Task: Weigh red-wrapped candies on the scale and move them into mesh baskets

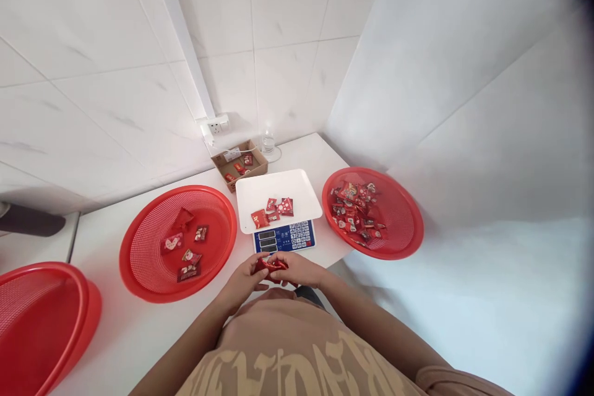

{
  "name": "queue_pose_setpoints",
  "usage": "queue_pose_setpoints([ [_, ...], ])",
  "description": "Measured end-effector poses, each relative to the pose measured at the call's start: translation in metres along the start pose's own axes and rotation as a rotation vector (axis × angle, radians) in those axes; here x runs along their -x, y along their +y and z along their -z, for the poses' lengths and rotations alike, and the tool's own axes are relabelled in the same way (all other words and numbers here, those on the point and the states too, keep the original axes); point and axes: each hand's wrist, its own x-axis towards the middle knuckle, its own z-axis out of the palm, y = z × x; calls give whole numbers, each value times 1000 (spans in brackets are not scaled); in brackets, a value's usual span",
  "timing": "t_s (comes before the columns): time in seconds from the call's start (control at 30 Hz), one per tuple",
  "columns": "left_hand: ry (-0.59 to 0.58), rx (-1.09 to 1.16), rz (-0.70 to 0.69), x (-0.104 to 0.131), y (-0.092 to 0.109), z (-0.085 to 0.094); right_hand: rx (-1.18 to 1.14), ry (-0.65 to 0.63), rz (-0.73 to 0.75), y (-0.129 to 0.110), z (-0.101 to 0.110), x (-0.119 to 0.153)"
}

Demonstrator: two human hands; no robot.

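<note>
Close to my body, my left hand (247,275) and my right hand (296,268) both have their fingers closed around small red candy packets (269,267); how many is hidden by the fingers. Just beyond them stands a digital scale (283,237) with a blue keypad and dark displays. On its white weighing tray (276,184) lie several red wrapped candies (284,206), grouped towards the front edge.
A red mesh basket (403,247) at the right holds many red packets; another red basket (134,281) at the left holds several. A third red basket (86,322) sits far left. Behind the scale are a cardboard box (229,168) with packets and a clear container (268,143).
</note>
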Motion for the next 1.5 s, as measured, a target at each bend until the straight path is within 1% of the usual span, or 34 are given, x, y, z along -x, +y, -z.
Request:
queue_pose_setpoints([
  [0.1,95,81,18,-2,-8,7,-13,121,-57,8,1,-2],
  [0.17,132,150,36,-3,-13,13,-69,200,-62,13,3,-5],
  [0.23,117,229,62,-3,-14,17,-195,237,-27,15,3,-8],
  [0.3,73,326,101,-3,-14,16,-346,245,10,12,-1,-11],
  [0.37,14,410,142,-4,-14,10,-448,231,44,6,-9,-13],
  [0.4,-11,434,162,-5,-15,7,-462,204,61,3,-14,-14],
  [0.53,-73,435,176,-14,-20,-3,-331,43,116,-5,-31,-12],
  [0.6,-60,424,165,-18,-22,-4,-265,-1,127,-4,-32,-11],
  [0.63,-43,420,166,-19,-22,-3,-251,4,137,-4,-30,-12],
  [0.67,-22,421,173,-20,-21,-3,-244,31,151,-3,-25,-13],
  [0.7,-1,431,186,-20,-19,-2,-236,88,167,-3,-17,-16],
  [0.73,19,453,201,-20,-17,-2,-219,180,180,-3,-8,-19],
  [0.83,71,535,237,-17,-9,-1,-108,562,175,-5,27,-32],
  [0.87,80,550,236,-16,-7,-1,-66,654,161,-7,38,-36],
  [0.9,83,559,232,-15,-5,-1,-34,710,144,-9,49,-40],
  [0.93,84,564,231,-14,-4,0,-14,727,126,-11,57,-44],
  [1.0,92,575,230,-13,-4,1,-2,689,80,-15,69,-52],
  [1.1,101,606,220,-11,-4,5,-14,629,44,-23,76,-61],
  [1.2,95,628,216,-11,-5,8,-97,619,112,-32,76,-65],
  [1.27,98,622,218,-10,-5,9,-166,589,156,-35,78,-65],
  [1.33,89,608,214,-9,-5,10,-182,552,157,-33,85,-61],
  [1.37,84,600,211,-9,-5,11,-158,563,150,-29,91,-57],
  [1.4,81,592,209,-8,-4,12,-111,609,143,-24,100,-52],
  [1.43,83,589,207,-8,-3,13,-43,691,139,-17,111,-46],
  [1.5,90,598,202,-7,-2,16,121,925,130,2,139,-29],
])
